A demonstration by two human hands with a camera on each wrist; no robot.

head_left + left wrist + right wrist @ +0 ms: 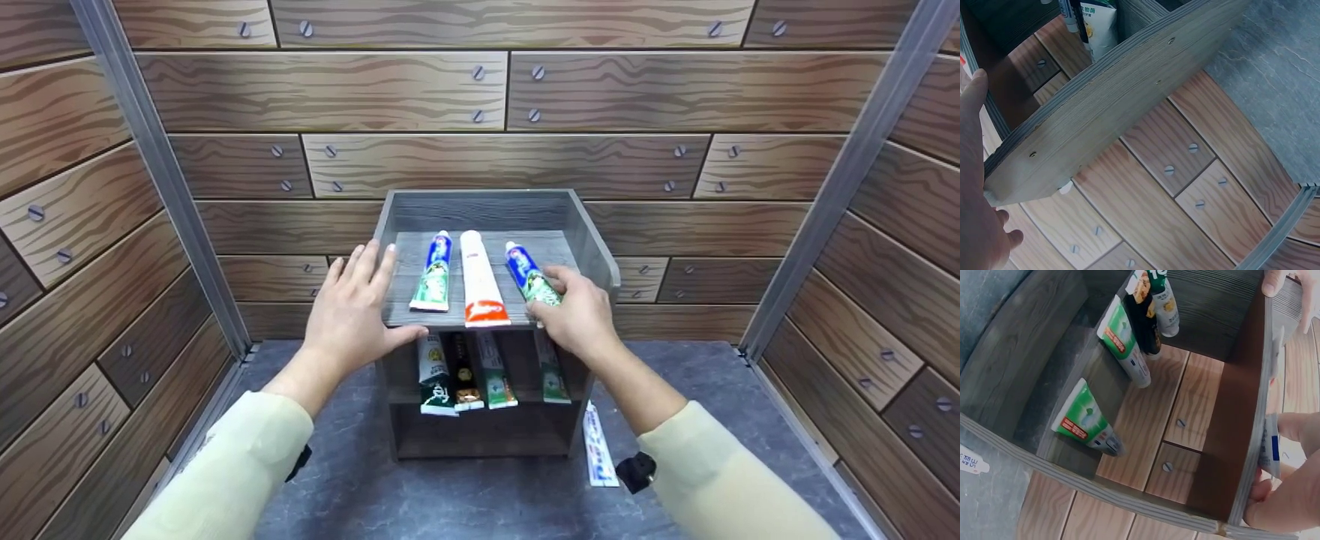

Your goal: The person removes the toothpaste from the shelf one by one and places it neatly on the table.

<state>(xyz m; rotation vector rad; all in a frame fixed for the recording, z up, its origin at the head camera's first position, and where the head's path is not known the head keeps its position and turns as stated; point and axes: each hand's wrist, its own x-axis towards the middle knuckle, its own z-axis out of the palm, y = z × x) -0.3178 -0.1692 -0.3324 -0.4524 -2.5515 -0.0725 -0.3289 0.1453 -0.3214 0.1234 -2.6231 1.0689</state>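
My right hand (pixel 581 311) grips the lower end of a blue and green toothpaste tube (pixel 527 268) at the right of the top shelf. That tube lies tilted, its cap pointing away and to the left. My left hand (pixel 346 319) rests at the left edge of the grey wooden shelf unit (pixel 480 196), fingers spread and thumb along the front edge. Between the hands lie a matching blue and green tube (pixel 433 279) and a larger white and red tube (pixel 481 277). In the right wrist view, the fingers pinch the tube's end (pixel 1271 447) beside the top board.
Several toothpaste tubes stand on the middle shelf, including a dark green and white one (pixel 436 375), a black one (pixel 465 379) and a green one (pixel 1088 419). On the grey floor (pixel 322 480), right of the unit, lies another white tube (pixel 598 446). Wood-patterned walls (pixel 480 165) surround it.
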